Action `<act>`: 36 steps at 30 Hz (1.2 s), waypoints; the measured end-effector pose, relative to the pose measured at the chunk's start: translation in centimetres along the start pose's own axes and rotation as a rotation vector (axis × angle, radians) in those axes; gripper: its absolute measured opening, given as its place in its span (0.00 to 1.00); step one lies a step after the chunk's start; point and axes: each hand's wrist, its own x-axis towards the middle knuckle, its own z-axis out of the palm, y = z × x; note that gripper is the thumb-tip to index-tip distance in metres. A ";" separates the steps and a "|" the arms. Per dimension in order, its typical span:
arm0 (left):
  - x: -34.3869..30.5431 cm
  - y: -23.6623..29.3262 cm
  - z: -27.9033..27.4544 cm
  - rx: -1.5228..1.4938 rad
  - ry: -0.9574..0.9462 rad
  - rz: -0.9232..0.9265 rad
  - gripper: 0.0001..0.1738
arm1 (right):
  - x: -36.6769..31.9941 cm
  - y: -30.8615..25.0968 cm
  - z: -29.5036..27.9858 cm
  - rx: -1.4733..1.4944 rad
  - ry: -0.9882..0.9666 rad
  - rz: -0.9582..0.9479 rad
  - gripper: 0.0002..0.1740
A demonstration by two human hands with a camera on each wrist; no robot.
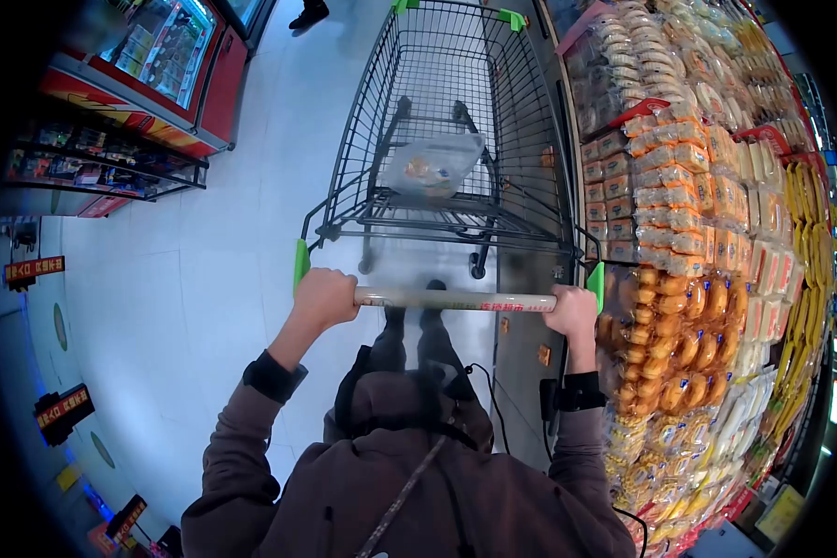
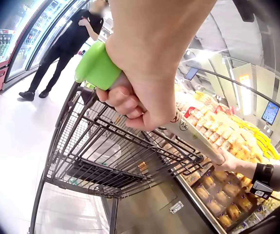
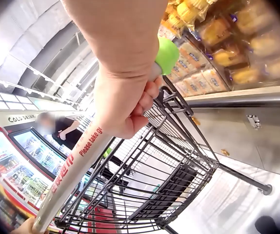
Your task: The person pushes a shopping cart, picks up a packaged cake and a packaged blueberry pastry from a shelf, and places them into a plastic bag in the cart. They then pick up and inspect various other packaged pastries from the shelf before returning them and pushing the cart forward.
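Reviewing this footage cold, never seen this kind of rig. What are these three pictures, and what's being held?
There's no machine here: a person works with two bare hands. The head picture comes from a head-worn camera looking forward and down; the other two come from cameras on each wrist. The left hand and right hand grip the handlebar of a wire shopping cart, near its green ends. Inside the cart lies a see-through bag; its contents are too blurred to name. Stacked packaged foods line the person's right.
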 end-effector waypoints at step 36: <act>-4.1 7.2 2.9 -0.089 -0.033 0.009 0.15 | -5.6 4.5 0.2 0.023 -0.024 -0.053 0.12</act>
